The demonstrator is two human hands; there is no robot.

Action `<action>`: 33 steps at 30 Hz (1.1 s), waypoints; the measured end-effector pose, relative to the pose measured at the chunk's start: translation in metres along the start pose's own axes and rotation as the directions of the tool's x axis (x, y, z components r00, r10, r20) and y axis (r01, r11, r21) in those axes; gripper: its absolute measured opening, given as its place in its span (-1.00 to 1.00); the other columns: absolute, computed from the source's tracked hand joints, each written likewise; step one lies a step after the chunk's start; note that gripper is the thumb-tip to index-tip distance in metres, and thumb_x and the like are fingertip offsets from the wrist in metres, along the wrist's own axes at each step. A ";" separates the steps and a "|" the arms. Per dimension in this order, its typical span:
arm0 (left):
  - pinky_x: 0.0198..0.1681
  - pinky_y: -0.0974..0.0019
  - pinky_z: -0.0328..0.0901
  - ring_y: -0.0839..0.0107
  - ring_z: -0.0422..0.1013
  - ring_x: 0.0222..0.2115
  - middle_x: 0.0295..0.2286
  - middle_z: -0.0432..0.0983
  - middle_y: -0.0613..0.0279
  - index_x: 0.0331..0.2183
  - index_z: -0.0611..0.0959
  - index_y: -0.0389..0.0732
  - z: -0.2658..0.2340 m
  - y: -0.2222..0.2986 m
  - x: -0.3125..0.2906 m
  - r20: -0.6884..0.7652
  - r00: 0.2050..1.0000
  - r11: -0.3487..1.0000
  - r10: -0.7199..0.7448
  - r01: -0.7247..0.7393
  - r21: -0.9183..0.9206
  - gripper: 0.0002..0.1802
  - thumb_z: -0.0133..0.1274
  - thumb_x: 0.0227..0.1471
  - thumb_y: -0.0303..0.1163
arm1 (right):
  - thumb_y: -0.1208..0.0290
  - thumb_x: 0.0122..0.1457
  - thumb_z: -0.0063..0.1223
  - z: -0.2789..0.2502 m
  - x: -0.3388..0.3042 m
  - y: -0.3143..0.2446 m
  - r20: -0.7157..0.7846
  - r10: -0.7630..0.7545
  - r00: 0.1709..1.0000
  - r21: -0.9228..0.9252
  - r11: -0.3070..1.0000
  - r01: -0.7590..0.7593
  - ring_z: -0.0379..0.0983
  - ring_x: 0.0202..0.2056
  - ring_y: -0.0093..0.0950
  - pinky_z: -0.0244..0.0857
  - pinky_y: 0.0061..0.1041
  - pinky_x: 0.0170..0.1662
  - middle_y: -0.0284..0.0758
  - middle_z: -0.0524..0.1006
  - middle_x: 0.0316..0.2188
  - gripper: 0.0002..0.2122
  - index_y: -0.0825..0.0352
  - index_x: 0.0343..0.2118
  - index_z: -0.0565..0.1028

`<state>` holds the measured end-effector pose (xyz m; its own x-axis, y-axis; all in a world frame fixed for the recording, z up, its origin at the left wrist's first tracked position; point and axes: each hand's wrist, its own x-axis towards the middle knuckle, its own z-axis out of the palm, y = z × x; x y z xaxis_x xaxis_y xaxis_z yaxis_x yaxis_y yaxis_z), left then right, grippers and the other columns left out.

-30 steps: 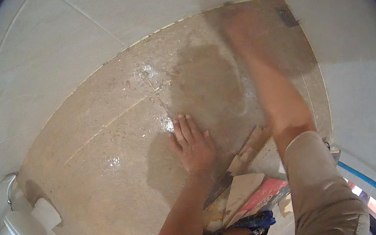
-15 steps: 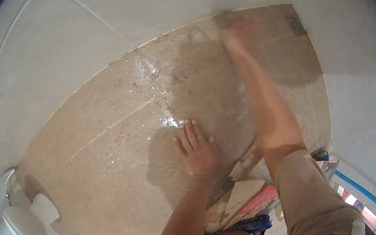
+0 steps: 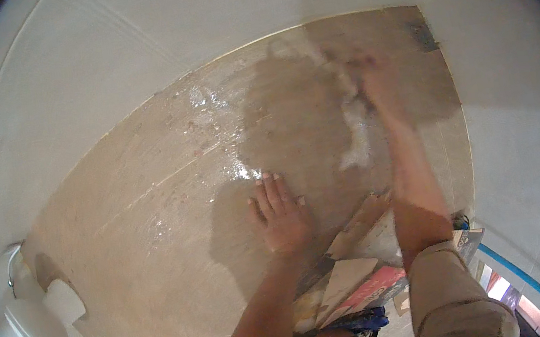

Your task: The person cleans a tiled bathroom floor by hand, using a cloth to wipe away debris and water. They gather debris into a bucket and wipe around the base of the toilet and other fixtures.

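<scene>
Fingers [image 3: 274, 194] of the left hand [image 3: 286, 226] lie flat and slightly spread on the wet brown floor [image 3: 140, 267], near the middle of the frame, and from where I stand that hand has hardly moved since half a second ago. Over at the upper right, the right hand [image 3: 369, 70] is a blur; I cannot tell whether its fingers are wide or narrow, or what they may hold. It has changed place, though: earlier it was up close to the wall [image 3: 248, 1] at the floor's top edge, and now it is lower and a little farther right. Beside its wrist, a pale wet streak [image 3: 355, 133] runs down the floor, much brighter and longer than the faint shine I saw before.

Other things sit about as they did. Tan cardboard [image 3: 347, 277] and a red printed box piece [image 3: 374, 288] lie between the forearms at the lower centre, the white toilet [image 3: 36, 335] stands at the lower left, and the drain [image 3: 426, 35] is in the floor's upper right corner.
</scene>
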<state>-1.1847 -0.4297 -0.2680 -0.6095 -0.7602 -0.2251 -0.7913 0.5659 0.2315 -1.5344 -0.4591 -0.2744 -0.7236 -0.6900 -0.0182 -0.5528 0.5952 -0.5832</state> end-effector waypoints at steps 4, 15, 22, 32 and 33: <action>0.47 -0.21 -0.31 0.04 -0.14 0.45 0.43 -0.03 0.03 0.39 0.20 -0.24 0.003 -0.005 -0.003 -0.026 1.000 1.000 -0.008 0.008 -0.011 -0.16 0.02 0.22 -0.08 | 0.03 0.31 0.07 -0.013 -0.003 0.003 -0.238 0.042 0.970 -0.606 0.774 -0.182 0.40 0.20 -0.07 0.22 -0.01 0.28 -0.07 0.48 0.20 -0.56 0.18 0.14 0.58; 0.46 -0.21 -0.28 0.03 -0.07 0.43 0.41 0.04 0.01 0.37 0.25 -0.26 -0.013 0.002 -0.001 -0.024 0.999 0.999 -0.029 0.028 -0.043 -0.19 0.00 0.24 -0.07 | 0.30 0.18 0.11 0.118 -0.074 -0.181 0.003 -0.217 0.976 -0.033 0.976 0.217 0.56 0.02 -0.16 0.40 -0.13 0.11 -0.06 0.63 -0.09 -0.73 0.23 -0.11 0.67; 0.47 -0.21 -0.31 0.05 -0.14 0.45 0.43 -0.02 0.02 0.39 0.19 -0.25 0.005 -0.011 -0.004 -0.049 0.999 1.000 -0.022 0.021 -0.015 -0.18 -0.03 0.25 -0.06 | 0.21 0.29 0.04 0.045 0.052 -0.096 -0.129 0.031 0.991 -0.290 0.955 -0.067 0.45 0.12 -0.06 0.30 -0.10 0.25 -0.07 0.56 0.08 -0.62 0.22 0.11 0.59; 0.46 -0.27 -0.39 0.08 -0.20 0.47 0.45 -0.10 0.06 0.42 0.14 -0.22 -0.002 -0.009 -0.002 0.076 0.997 0.999 -0.003 0.005 -0.037 -0.19 -0.23 0.31 0.01 | 0.30 0.31 0.00 0.138 0.002 -0.233 0.158 -0.019 0.987 -0.196 0.979 0.050 0.39 0.20 -0.13 0.43 -0.13 0.16 -0.25 0.51 0.13 -0.69 0.14 0.07 0.61; 0.46 -0.27 -0.38 0.09 -0.24 0.48 0.46 -0.11 0.08 0.43 0.12 -0.16 -0.007 -0.012 -0.002 0.137 0.990 0.999 -0.035 0.031 0.033 -0.19 -0.24 0.32 0.05 | 0.30 0.31 0.02 0.133 -0.001 -0.238 0.136 -0.016 0.991 -0.216 0.975 0.046 0.37 0.21 -0.14 0.41 -0.13 0.18 -0.26 0.49 0.15 -0.69 0.13 0.08 0.60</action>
<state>-1.1736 -0.4376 -0.2636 -0.5825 -0.7285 -0.3606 -0.8107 0.5528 0.1928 -1.3472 -0.6544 -0.2436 -0.6516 -0.7491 -0.1192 -0.6616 0.6381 -0.3939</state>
